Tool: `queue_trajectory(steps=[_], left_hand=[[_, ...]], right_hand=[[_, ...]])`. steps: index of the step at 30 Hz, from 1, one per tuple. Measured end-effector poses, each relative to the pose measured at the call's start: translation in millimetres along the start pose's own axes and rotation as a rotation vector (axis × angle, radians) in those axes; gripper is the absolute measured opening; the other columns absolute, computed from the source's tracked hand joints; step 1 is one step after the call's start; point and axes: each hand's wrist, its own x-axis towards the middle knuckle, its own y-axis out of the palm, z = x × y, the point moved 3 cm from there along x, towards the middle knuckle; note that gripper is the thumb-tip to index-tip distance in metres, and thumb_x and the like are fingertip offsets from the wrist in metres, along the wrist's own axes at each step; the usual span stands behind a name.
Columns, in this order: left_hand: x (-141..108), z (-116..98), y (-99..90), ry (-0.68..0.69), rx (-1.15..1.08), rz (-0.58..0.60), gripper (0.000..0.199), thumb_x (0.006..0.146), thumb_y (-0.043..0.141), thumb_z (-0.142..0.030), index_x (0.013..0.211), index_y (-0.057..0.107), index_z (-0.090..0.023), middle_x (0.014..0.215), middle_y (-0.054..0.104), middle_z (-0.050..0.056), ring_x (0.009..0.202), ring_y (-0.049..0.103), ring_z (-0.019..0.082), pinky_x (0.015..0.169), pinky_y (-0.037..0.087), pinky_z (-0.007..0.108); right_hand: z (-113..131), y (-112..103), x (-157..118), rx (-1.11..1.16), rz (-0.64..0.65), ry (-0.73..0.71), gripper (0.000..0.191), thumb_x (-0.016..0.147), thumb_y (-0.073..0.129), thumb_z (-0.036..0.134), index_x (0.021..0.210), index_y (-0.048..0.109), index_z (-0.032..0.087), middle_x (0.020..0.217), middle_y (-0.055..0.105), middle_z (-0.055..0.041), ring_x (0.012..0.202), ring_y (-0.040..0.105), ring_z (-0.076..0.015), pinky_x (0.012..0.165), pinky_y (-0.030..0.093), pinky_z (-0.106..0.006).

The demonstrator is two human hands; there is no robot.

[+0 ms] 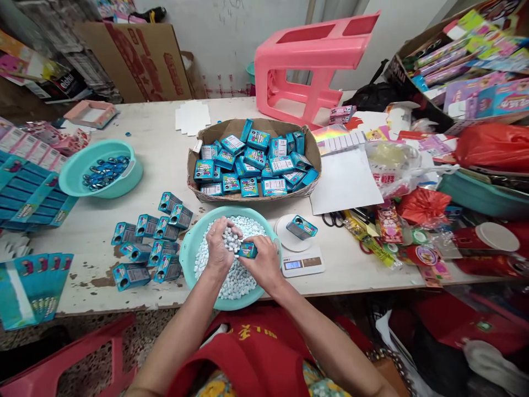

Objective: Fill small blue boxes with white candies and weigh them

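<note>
The left hand (219, 249) is curled like a cup and holds a small heap of white pieces (231, 240). The right hand (266, 262) grips a small blue box (248, 250) just beside it. Both hands are above the turquoise bowl (187, 258), which contains many more of these pieces and stands near the front edge of the table (157, 129). To the right, another blue box (302, 227) lies on the scale (305, 264). Behind the bowl, a cardboard tray (243, 197) is full of similar boxes.
</note>
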Motion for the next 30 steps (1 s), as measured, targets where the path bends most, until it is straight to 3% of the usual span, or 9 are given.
queue_trajectory(steps=[11,30], left_hand=[[1,-16,10.6,0.087,0.135,-0.022,0.023,0.079,0.060,-0.036,0.069,0.055,-0.016,0.049,0.048,-0.003,0.050,0.055,0.012,0.053,0.043,0.024],[-7,-11,17.9,0.077,0.191,0.004,0.019,0.077,0.062,-0.035,0.076,0.057,-0.016,0.051,0.051,-0.003,0.048,0.054,0.012,0.051,0.042,0.023]], right_hand=[[3,-6,8,0.112,-0.001,0.040,0.026,0.066,0.070,0.021,0.091,0.062,0.023,0.092,0.066,-0.0010,0.093,0.058,-0.0236,0.081,0.038,-0.036],[-3,-13,5,0.137,-0.024,0.057,0.026,0.067,0.069,0.023,0.092,0.064,0.023,0.092,0.068,-0.0017,0.092,0.060,-0.0231,0.084,0.041,-0.036]])
